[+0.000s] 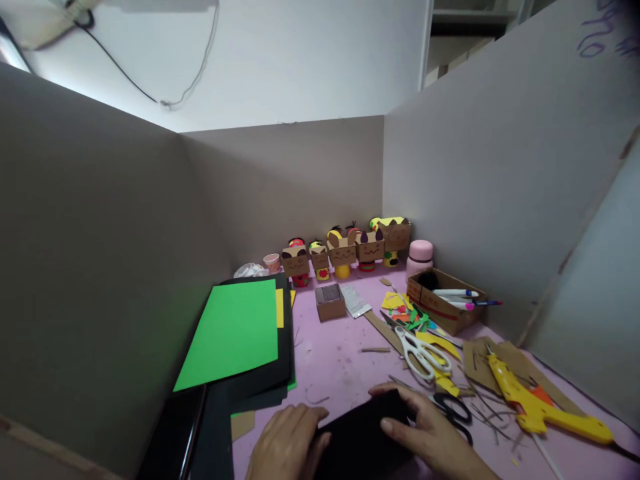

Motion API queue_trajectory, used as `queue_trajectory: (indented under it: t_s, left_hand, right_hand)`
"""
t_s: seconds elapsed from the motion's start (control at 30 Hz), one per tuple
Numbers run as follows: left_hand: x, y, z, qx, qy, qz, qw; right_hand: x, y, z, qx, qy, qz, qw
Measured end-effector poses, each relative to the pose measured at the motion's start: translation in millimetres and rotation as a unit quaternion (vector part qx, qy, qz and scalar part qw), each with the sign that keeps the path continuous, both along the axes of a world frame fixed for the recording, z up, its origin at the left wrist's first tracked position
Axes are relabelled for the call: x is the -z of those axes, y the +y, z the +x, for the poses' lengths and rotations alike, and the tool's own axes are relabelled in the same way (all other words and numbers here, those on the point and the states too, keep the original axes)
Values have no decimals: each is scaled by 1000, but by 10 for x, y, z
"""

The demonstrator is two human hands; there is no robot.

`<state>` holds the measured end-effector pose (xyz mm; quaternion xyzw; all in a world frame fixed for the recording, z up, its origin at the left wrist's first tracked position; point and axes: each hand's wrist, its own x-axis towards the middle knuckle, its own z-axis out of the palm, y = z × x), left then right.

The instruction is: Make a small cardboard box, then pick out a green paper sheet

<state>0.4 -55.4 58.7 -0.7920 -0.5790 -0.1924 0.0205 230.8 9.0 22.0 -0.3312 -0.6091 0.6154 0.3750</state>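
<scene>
A piece of black paper (357,437) is between my hands at the near edge of the pink table. My left hand (287,440) grips its left side, thumb on top. On the right, my right hand (417,423) pinches the upper right corner, with the thumb on the near face and fingers behind. Black-handled scissors (453,410) lie just beyond my right hand, their blades partly hidden. White-handled scissors (423,350) rest farther off, among yellow and green paper scraps (415,320).
Green paper (235,327) lies on black sheets at left. A yellow glue gun (540,400) lies at right, near a cardboard box (445,303) of pens. Several cardboard-faced figures (343,252), a small brown box (330,303) and a pink bottle (420,259) stand farther back. Partitions enclose the table.
</scene>
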Motion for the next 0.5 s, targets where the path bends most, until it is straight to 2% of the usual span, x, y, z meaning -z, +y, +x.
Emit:
queue_trajectory:
  t_s: [0.17,0.37,0.43,0.5]
  left_hand:
    - [-157,-30,43,-2,9,-41,999]
    - [-315,-56,200,25,-56,-48,997]
    - [-331,-61,184,6,-91,-33,995]
    - [-305,-80,101,-59,-137,15,989]
  right_hand:
    - [-70,-44,7,3,-25,35,999]
    - [-168,-95,81,102,-128,128,978]
    - [-174,-96,122,128,-118,114,978]
    - [-148,-88,181,135,-71,66,986]
